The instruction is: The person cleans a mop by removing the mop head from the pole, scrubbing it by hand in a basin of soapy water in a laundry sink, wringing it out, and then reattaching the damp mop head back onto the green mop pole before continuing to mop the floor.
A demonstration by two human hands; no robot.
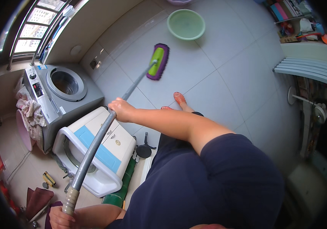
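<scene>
A flat mop (158, 61) with a lime-green plate and purple chenille pad lies on the tiled floor, seen from above. Its long metal pole (94, 146) runs diagonally across the head view towards me. My right hand (122, 110) is closed around the pole partway along. Near the lower left corner, my left hand (61, 218) grips the beige wrapped end (71, 197) of the pole. Under the pole stands a white washbasin cabinet (126, 143) with blue panels. My feet in orange-red sandals (179, 98) are on the floor between the mop head and my body.
A pale green plastic basin (186, 25) stands on the floor beyond the mop. To the left is a grey front-loading washing machine (89, 86), with cloths (30, 107) hanging beside it. A white folding rack (309, 70) and filled shelves (295, 28) line the right side.
</scene>
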